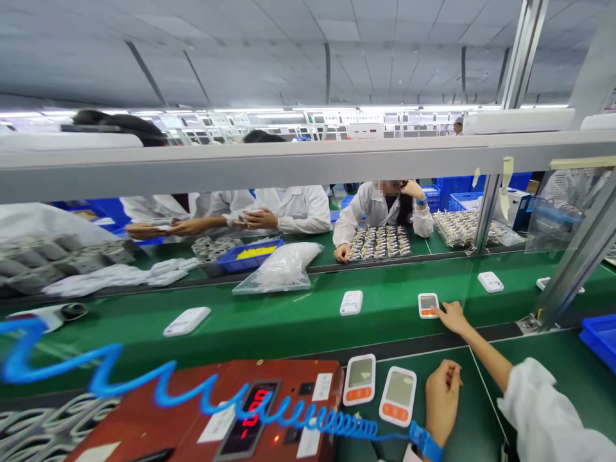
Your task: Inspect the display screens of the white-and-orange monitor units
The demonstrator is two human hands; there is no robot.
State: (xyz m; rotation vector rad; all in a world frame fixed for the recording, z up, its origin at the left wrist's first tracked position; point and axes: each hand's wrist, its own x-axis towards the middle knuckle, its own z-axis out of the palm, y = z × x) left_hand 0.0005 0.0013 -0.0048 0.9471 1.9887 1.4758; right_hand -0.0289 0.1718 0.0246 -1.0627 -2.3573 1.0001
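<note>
My right hand [453, 317] reaches over the green conveyor belt with its fingers stretched out. A fingertip touches the right edge of a white device [428, 306] with a grey screen and orange buttons, lying flat on the belt. My left hand [443, 394], wearing a blue wrist strap [426, 441], rests low on the bench with fingers curled together and nothing visible in them. Just left of it lie two similar screen-up devices, a nearer one [398, 396] and another [360, 380]. A coiled blue cord [289, 410] runs to the strap.
A red-brown box [202, 385] with a red digital display stands at lower left. Several white devices, one nearby [351, 302], lie on the belt [289, 321]. A metal post [572, 250] rises at right. Across the belt, co-workers sit by a plastic bag [283, 266] and parts trays.
</note>
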